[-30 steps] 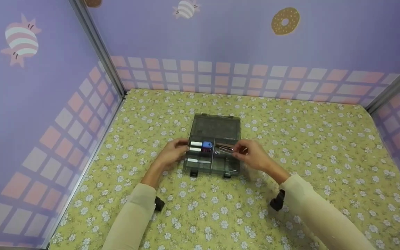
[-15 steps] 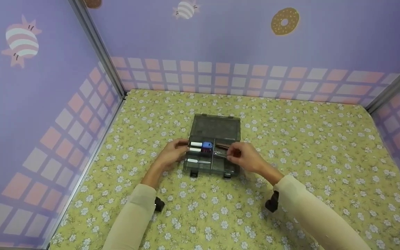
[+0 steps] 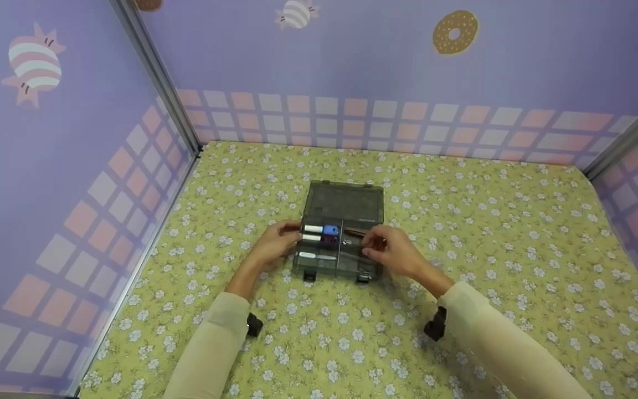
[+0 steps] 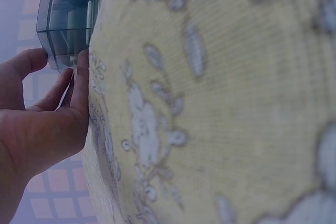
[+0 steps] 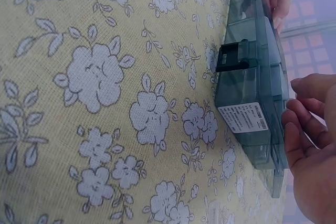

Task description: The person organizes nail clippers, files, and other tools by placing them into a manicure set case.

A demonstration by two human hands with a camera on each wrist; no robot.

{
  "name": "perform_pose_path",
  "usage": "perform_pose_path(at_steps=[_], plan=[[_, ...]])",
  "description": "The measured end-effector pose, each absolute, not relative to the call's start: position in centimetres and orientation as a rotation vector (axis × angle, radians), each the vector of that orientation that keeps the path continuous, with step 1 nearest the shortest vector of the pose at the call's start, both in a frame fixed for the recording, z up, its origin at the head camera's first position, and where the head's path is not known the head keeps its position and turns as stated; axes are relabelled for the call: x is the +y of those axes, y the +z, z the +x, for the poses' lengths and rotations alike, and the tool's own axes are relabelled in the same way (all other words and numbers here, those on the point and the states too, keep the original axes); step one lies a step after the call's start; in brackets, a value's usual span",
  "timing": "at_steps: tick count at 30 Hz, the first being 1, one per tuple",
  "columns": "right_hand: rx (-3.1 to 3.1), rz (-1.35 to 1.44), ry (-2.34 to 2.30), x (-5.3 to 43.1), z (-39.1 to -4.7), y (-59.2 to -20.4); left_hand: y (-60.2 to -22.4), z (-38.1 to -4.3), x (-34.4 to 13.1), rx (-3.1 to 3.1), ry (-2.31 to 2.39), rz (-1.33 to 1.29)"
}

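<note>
A dark see-through plastic storage box (image 3: 322, 267) lies with its lid raised at the back. My left hand (image 3: 276, 244) grips the box's left side, thumb and fingertips at its end in the left wrist view. Over the right-hand compartments hovers my right hand (image 3: 394, 252), fingers bent; whether something thin sits between the fingertips cannot be told. Left compartments hold a white-and-blue item (image 3: 330, 229), a white-and-dark-red item (image 3: 312, 238) and a slim white-handled tool (image 3: 308, 255). A thin dark item (image 3: 355, 231) lies at back right, with a small shiny piece (image 3: 346, 241) nearby.
Beneath the box spreads a yellow flowered cloth (image 3: 341, 338). Two black clasps (image 3: 309, 276) stick out from the box's front, and a printed label (image 5: 244, 117) is on its side. Purple patterned walls (image 3: 319, 66) enclose the table at back and sides.
My right hand has shifted left and slightly nearer me over the box. The thin shiny item near its fingertips no longer shows there. My left hand has stayed at the box's side.
</note>
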State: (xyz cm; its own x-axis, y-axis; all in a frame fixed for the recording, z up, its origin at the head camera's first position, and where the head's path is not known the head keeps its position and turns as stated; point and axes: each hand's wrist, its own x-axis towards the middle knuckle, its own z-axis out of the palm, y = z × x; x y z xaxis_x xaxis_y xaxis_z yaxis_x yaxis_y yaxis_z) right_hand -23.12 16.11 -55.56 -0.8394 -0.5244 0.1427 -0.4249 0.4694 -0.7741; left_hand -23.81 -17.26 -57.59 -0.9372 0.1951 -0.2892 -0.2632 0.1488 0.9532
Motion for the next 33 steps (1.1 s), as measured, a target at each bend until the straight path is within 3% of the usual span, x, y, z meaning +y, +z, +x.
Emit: perform_pose_path(at_steps=[15, 33], plan=[[2.645, -0.76, -1.276, 21.3, -23.5, -54.5, -57.8, -23.9, -17.2, 2.084, 1.866, -0.066], [2.648, -0.612, -1.205, 27.9, -22.4, -57.5, -57.9, -23.9, -17.0, 2.104, 1.868, -0.064]])
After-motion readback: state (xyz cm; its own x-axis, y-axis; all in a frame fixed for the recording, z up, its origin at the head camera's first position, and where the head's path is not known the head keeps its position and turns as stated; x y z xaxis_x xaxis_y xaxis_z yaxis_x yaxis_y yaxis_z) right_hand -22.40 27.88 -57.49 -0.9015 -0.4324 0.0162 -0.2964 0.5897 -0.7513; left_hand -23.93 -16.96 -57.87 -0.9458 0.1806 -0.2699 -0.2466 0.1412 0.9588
